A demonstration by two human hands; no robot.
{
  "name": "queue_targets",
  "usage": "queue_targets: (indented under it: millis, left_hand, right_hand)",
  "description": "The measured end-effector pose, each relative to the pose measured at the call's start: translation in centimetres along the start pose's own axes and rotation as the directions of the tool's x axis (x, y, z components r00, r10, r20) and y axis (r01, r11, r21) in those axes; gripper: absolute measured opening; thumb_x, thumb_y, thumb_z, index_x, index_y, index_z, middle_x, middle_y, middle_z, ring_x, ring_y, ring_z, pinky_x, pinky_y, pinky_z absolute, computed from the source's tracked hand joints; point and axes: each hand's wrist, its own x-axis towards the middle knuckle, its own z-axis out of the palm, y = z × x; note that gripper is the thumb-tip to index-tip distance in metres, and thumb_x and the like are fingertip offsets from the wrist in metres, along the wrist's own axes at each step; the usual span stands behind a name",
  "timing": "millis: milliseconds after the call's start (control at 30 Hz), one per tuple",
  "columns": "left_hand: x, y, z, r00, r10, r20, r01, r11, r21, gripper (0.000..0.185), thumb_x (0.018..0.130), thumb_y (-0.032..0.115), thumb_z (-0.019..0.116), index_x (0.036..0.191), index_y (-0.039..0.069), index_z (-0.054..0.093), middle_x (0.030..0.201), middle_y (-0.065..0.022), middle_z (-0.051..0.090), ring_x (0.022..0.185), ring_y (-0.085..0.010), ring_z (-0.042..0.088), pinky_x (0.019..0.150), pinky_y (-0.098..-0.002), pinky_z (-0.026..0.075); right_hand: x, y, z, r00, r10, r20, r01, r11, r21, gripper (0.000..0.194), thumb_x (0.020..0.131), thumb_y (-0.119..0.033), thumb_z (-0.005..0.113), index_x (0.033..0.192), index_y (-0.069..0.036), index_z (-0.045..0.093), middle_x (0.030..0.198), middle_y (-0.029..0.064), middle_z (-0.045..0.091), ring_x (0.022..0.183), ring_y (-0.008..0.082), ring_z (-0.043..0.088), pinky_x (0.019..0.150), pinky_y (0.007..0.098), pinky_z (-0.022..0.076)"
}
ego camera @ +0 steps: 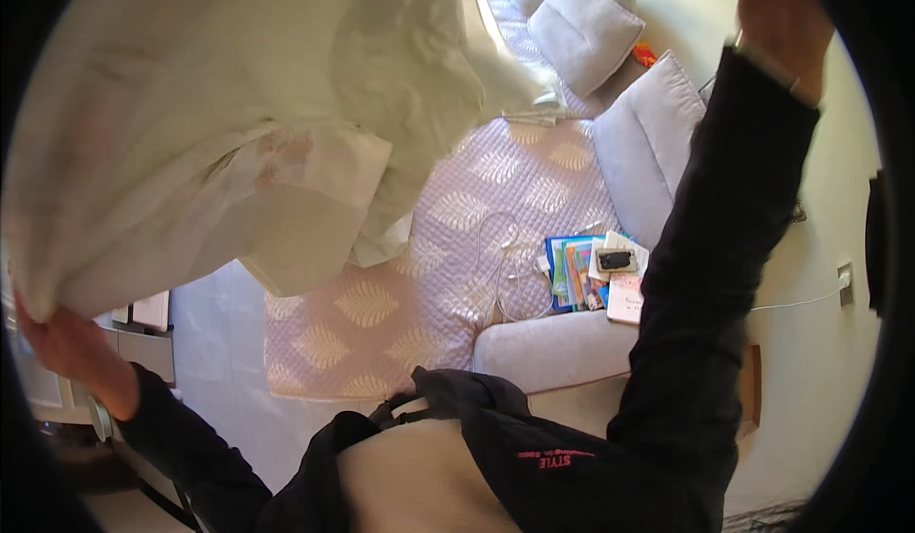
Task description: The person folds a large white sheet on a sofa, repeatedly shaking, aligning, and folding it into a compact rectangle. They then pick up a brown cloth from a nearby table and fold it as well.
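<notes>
A large pale cream cloth (236,54) billows across the upper left, its lower edge folded and hanging loose. Pinkish-brown marks show on one fold. At the far left, my left hand (68,344) pinches a corner of this cloth. My right hand (783,29) is raised at the upper right, in front of the wall; its fingers are cut off by the picture's edge, so I cannot tell what it holds. Below the cloth is a sofa with a quilted pink-and-white leaf-pattern cover (364,304), partly hidden by it.
Grey cushions (586,29) lean along the sofa's back. Books and papers (575,269), with a small black device (616,260) on top, lie by the padded armrest (557,351). A white cable (498,283) loops over the cover. A wall socket (846,283) holds a plug.
</notes>
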Motion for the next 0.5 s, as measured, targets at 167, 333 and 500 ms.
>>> queue_targets:
  millis: [167, 333, 500]
  left_hand:
    - [-18.5, -0.8, 3.0, 0.514, 0.103, 0.852, 0.247, 0.933, -0.262, 0.036, 0.078, -0.004, 0.053, 0.111, 0.004, 0.061, 0.107, -0.0158, 0.064, 0.099, -0.0293, 0.060, 0.087, -0.0402, 0.047]
    - [-34.0, -3.3, -5.4, -0.380, -0.369, 0.848, 0.275, 0.830, 0.485, 0.026, 0.077, -0.001, 0.055, 0.099, 0.008, 0.068, 0.081, -0.0130, 0.068, 0.075, -0.0217, 0.065, 0.071, -0.0306, 0.050]
    - [-37.8, -4.2, -8.7, -0.499, -0.461, 0.734, 0.325, 0.685, 0.652, 0.015, 0.086, 0.004, 0.057, 0.095, 0.005, 0.069, 0.076, 0.0001, 0.065, 0.076, -0.0087, 0.056, 0.073, -0.0261, 0.046]
  right_hand:
    - [-22.7, -4.3, -10.1, 0.747, 0.537, 0.391, -0.427, 0.839, -0.337, 0.050, 0.080, -0.003, 0.055, 0.129, 0.000, 0.046, 0.120, 0.0218, 0.054, 0.111, 0.0351, 0.051, 0.093, 0.0405, 0.0418]
    - [-53.8, -19.6, -31.2, -0.556, 0.805, 0.208, -0.078, 0.198, -0.977, 0.051, 0.074, -0.016, 0.063, 0.122, -0.002, 0.054, 0.118, 0.0237, 0.057, 0.112, 0.0359, 0.053, 0.095, 0.0423, 0.0405]
    - [-61.9, -23.5, -40.2, -0.730, 0.524, -0.438, -0.573, -0.819, -0.026, 0.023, 0.075, -0.017, 0.059, 0.091, 0.000, 0.059, 0.082, 0.0125, 0.060, 0.067, 0.0220, 0.059, 0.054, 0.0359, 0.0456]
